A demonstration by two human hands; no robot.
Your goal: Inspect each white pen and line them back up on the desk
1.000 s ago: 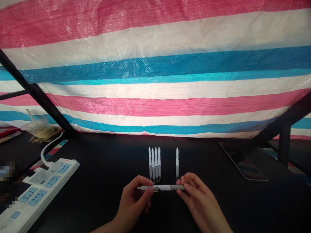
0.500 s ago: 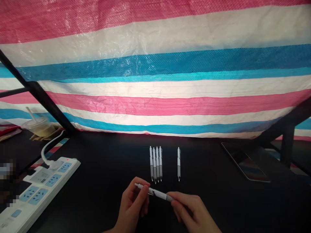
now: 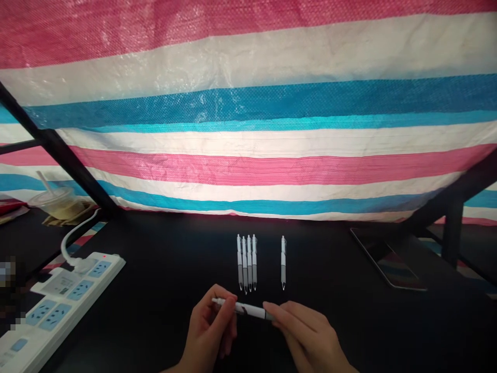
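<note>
A white pen [image 3: 248, 310] is held crosswise above the black table [image 3: 155, 290]. My left hand [image 3: 212, 331] pinches its clicker end between thumb and forefinger. My right hand [image 3: 306, 339] grips the grey grip end with its fingertips. Just beyond, a row of several white pens [image 3: 246, 261] lies side by side, tips pointing toward me. One more white pen [image 3: 283, 261] lies alone to the right of that row.
A white power strip [image 3: 58, 300] with a plugged-in cable sits at the left. A phone [image 3: 388, 259] lies at the right. A plastic cup with a straw [image 3: 54, 199] stands far left. A striped tarp [image 3: 248, 114] hangs behind, with black frame bars at both sides.
The pen in my hands has tilted from level to slanting down to the right. Both hands have drawn slightly nearer to me. The pens on the table have not moved.
</note>
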